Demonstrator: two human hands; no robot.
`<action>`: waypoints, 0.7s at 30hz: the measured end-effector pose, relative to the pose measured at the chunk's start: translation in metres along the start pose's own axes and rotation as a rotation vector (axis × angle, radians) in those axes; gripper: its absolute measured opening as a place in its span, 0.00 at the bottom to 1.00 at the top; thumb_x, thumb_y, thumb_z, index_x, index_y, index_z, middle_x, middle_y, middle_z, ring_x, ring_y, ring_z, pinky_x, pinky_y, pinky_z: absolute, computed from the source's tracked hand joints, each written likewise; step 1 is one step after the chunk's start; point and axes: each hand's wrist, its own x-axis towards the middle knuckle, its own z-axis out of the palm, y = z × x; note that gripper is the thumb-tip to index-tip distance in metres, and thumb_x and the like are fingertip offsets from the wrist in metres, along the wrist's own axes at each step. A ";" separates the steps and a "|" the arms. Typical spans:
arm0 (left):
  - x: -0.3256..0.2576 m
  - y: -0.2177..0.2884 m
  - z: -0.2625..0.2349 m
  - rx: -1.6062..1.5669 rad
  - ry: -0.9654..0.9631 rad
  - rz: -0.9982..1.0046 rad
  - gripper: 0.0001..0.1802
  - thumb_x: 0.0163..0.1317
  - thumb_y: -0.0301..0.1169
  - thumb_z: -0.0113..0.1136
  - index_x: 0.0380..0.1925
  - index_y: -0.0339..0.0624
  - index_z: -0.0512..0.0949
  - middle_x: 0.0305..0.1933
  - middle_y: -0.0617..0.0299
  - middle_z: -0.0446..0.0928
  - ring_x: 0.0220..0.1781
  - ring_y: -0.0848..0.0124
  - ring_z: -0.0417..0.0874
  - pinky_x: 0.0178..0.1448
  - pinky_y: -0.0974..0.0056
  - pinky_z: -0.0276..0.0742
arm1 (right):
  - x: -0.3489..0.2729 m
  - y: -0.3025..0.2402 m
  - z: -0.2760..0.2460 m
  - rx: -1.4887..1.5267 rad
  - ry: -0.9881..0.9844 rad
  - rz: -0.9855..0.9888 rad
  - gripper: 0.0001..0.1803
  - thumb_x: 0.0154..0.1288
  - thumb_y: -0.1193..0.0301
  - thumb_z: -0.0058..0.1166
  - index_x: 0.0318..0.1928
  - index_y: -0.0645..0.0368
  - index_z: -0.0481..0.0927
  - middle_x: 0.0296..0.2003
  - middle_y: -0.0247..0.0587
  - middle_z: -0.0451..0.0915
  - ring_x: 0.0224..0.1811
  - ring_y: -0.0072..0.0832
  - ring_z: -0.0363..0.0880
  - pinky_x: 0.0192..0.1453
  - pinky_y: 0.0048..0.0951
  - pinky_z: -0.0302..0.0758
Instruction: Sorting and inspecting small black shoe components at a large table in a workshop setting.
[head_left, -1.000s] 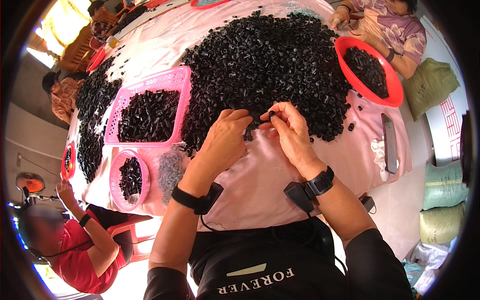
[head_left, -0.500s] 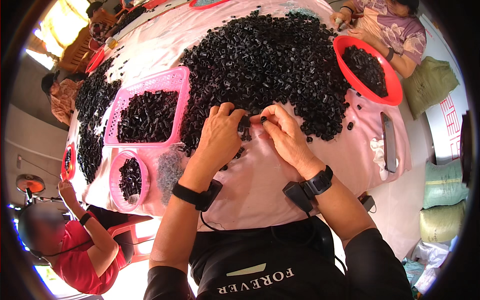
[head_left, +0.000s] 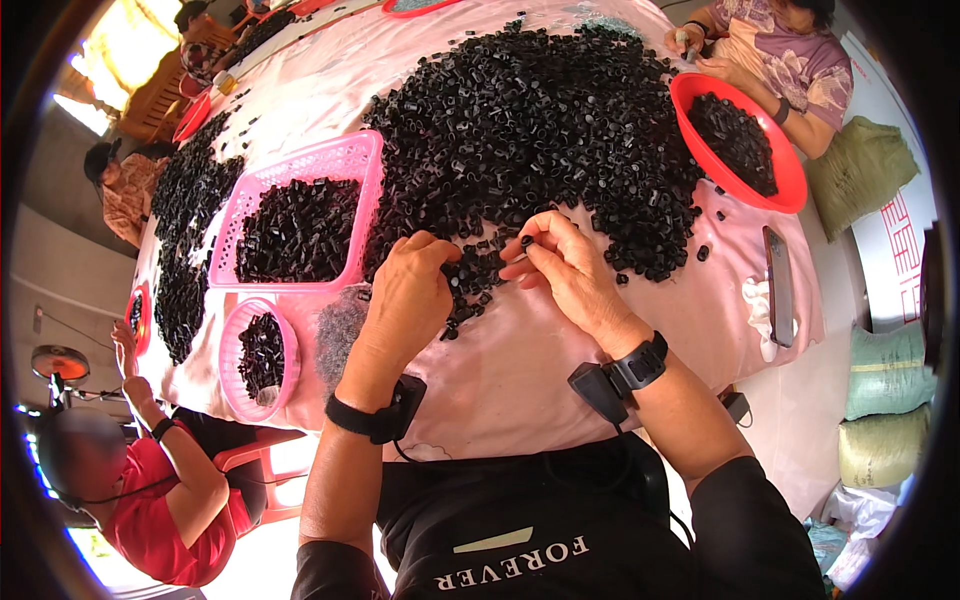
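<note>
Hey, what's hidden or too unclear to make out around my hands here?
- Left hand, head view: fingertips curl down into the black pieces, so any grip is hidden.
- Right hand: a piece pinched at the fingertips is too small to tell its shape.
- Pieces under both palms: covered.
- Red bowl: its far rim is hidden by a co-worker's arm.

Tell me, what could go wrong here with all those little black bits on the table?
The right hand pinches one small black piece at its fingertips; it could slip back into the big pile and get lost. The left hand rests on loose pieces near the table edge, so a sweep might push some off. The phone lies close to the right edge and might get knocked down.
</note>
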 end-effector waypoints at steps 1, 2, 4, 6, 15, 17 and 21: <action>0.001 0.000 0.000 -0.054 -0.012 -0.002 0.15 0.57 0.14 0.52 0.40 0.34 0.84 0.38 0.48 0.81 0.47 0.48 0.83 0.53 0.51 0.78 | 0.001 0.002 0.000 -0.001 0.001 0.000 0.06 0.77 0.79 0.42 0.49 0.59 0.72 0.46 0.37 0.82 0.47 0.20 0.82 0.47 0.22 0.80; 0.002 0.002 0.001 -0.055 -0.011 -0.001 0.15 0.57 0.14 0.52 0.40 0.34 0.84 0.38 0.48 0.81 0.47 0.48 0.83 0.53 0.51 0.78 | 0.002 0.006 0.000 -0.017 0.023 -0.057 0.07 0.78 0.79 0.42 0.49 0.59 0.72 0.47 0.37 0.82 0.48 0.20 0.83 0.48 0.22 0.80; 0.004 0.009 0.005 -0.134 0.055 0.014 0.13 0.57 0.15 0.56 0.39 0.35 0.84 0.34 0.49 0.81 0.45 0.49 0.84 0.52 0.51 0.79 | 0.004 0.011 0.000 -0.031 0.042 -0.114 0.07 0.78 0.80 0.42 0.50 0.59 0.73 0.47 0.37 0.82 0.49 0.20 0.83 0.49 0.22 0.80; 0.007 0.012 0.010 -0.125 0.077 0.045 0.12 0.57 0.15 0.57 0.39 0.35 0.85 0.34 0.49 0.81 0.44 0.49 0.84 0.50 0.52 0.79 | 0.005 0.013 -0.001 -0.068 0.039 -0.151 0.08 0.78 0.80 0.41 0.50 0.59 0.73 0.48 0.38 0.82 0.50 0.20 0.83 0.50 0.22 0.81; 0.005 0.015 0.008 0.037 0.071 -0.009 0.11 0.55 0.18 0.63 0.39 0.38 0.85 0.36 0.51 0.80 0.43 0.50 0.83 0.47 0.53 0.79 | 0.004 0.003 -0.003 -0.104 0.044 -0.069 0.07 0.79 0.79 0.42 0.51 0.59 0.73 0.46 0.39 0.83 0.45 0.22 0.86 0.45 0.21 0.82; 0.003 0.015 0.006 0.012 0.023 -0.029 0.13 0.55 0.18 0.63 0.41 0.37 0.85 0.36 0.51 0.80 0.43 0.50 0.83 0.47 0.53 0.79 | 0.002 0.002 -0.004 -0.069 0.030 -0.046 0.07 0.79 0.79 0.42 0.50 0.59 0.73 0.46 0.39 0.83 0.46 0.23 0.86 0.45 0.22 0.82; -0.001 0.019 0.012 -0.032 -0.008 0.093 0.16 0.56 0.18 0.61 0.45 0.38 0.85 0.35 0.51 0.79 0.42 0.50 0.82 0.47 0.53 0.78 | 0.005 0.013 -0.002 -0.041 0.011 -0.120 0.05 0.81 0.73 0.43 0.51 0.57 0.72 0.50 0.42 0.83 0.52 0.27 0.85 0.51 0.25 0.82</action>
